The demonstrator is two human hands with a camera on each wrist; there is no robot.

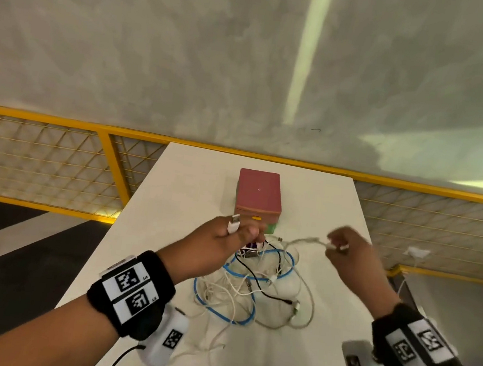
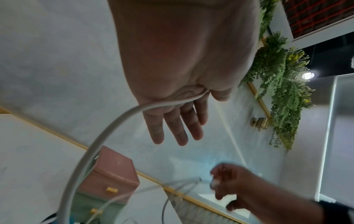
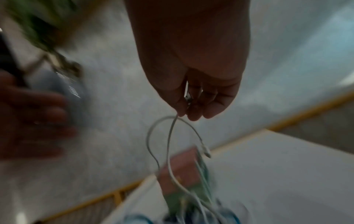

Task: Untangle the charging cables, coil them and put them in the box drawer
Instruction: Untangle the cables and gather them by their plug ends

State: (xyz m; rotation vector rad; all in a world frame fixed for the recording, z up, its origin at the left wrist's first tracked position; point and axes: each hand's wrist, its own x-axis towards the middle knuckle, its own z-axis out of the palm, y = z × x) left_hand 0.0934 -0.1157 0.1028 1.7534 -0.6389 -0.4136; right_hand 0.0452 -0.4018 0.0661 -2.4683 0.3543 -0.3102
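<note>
White counter (image 1: 191,182) carries a pink box (image 1: 259,192) beyond both grips. The cables (image 1: 251,287) lie knotted below them, light and floppy, best taken near a plug. Left hand (image 1: 221,241) pinches a white plug (image 1: 233,224); right hand (image 1: 350,251) pinches a thin cord (image 1: 303,240).

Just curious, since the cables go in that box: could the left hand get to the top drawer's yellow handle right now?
Probably not without letting go: the left hand is close in front of the box, nothing between it and the yellow handle, but it grips a white plug.
</note>
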